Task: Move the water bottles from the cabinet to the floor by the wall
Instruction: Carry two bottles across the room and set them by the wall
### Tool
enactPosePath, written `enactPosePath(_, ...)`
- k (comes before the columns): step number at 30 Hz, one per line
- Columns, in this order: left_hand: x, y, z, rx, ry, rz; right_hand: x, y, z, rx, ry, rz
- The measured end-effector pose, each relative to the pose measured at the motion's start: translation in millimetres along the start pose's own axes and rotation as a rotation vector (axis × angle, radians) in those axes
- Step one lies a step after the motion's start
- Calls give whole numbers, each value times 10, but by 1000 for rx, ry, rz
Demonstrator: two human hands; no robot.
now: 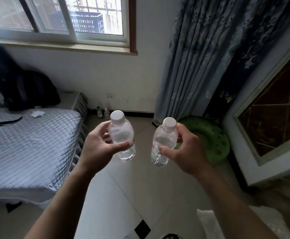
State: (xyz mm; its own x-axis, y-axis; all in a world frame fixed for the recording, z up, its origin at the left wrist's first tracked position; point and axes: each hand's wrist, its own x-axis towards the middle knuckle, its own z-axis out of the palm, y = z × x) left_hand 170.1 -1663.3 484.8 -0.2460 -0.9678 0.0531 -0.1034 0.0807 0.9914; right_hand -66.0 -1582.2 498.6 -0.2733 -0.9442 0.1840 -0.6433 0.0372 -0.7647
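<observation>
The left hand [97, 149] is curled round the left bottle [123, 133], thumb across its front and fingers behind it. The bottle is near upright, its white cap leaning a little to the left, held in the air above the tiled floor [140, 187]. The right hand [185, 152] holds the right bottle [164, 144] the same way, thumb pressed on the front and fingers wrapped behind, with its cap leaning to the right. The two held bottles are near each other but apart, both clear with water inside

Further off, at the foot of the white wall [92, 75] below a socket [110, 96], a dark-capped bottle [98, 111] and a pale bottle [106, 112] stand on the floor side by side. To the left is a bed [28, 144] with a grey quilted cover and a black backpack [32, 90] on it; to the right hangs a blue curtain [201, 57] with a green swim ring [215, 140] on the floor beneath it
</observation>
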Motion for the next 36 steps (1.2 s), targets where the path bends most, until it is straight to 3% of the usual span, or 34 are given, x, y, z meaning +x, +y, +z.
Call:
enactPosePath(13, 1768, -232, -302, -1, 14, -40, 1840, 101, 590, 108, -53, 52)
enactPosePath(24, 3457, -164, -455, -72, 140, -54, 3909, 145, 939, 132, -159, -1)
enactPosePath(36, 5122, -448, -1190, -68, 125, -99, 5387, 32, 1789, 125, -161, 58)
